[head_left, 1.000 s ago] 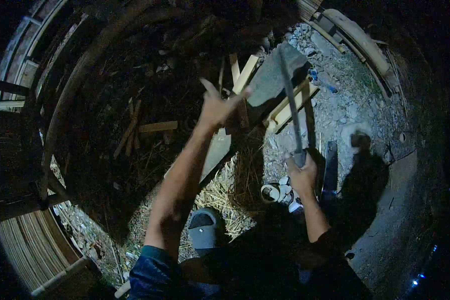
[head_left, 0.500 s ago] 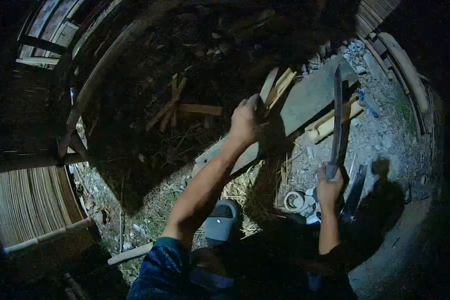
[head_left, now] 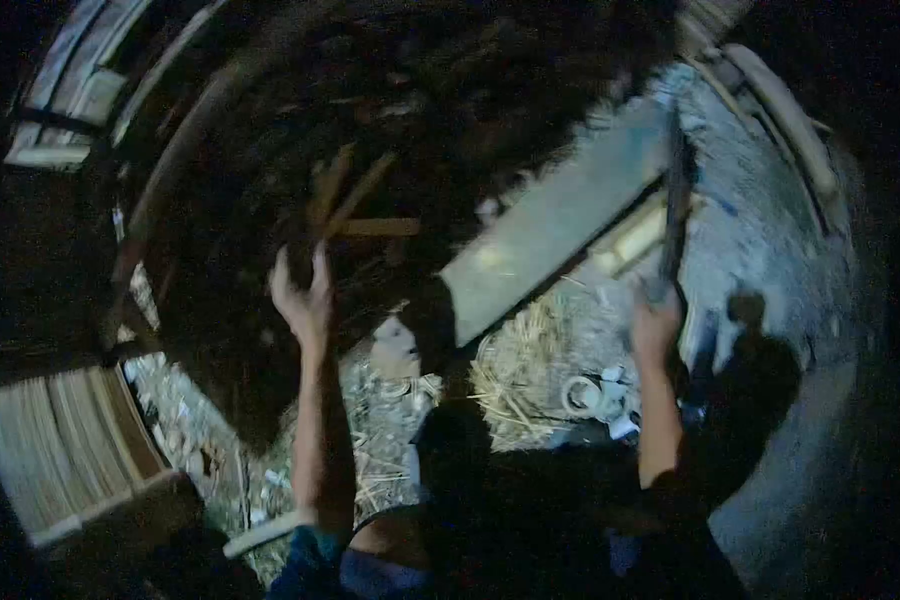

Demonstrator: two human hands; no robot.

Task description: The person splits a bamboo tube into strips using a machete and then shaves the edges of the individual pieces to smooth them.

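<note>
The scene is dark and blurred. My right hand (head_left: pixel 656 325) grips the handle of a long blade, a machete (head_left: pixel 674 205), which points up and away over a flat grey plank (head_left: pixel 560 215). My left hand (head_left: pixel 302 295) is raised at the left with fingers spread and nothing in it, over dark ground near some split wood sticks (head_left: pixel 345 205). Pale split bamboo pieces (head_left: pixel 632 236) lie just left of the blade, beside the plank.
Straw (head_left: pixel 515 375) and a white tape roll (head_left: pixel 582 397) lie on gravel below the plank. A stack of pale slats (head_left: pixel 65 445) sits at lower left. Curved poles (head_left: pixel 785 115) edge the upper right. My shadow falls at right.
My left hand let go near the plank and swung left, opening its fingers. The view shifted and blurred. My right hand kept the machete upright in about the same place.
</note>
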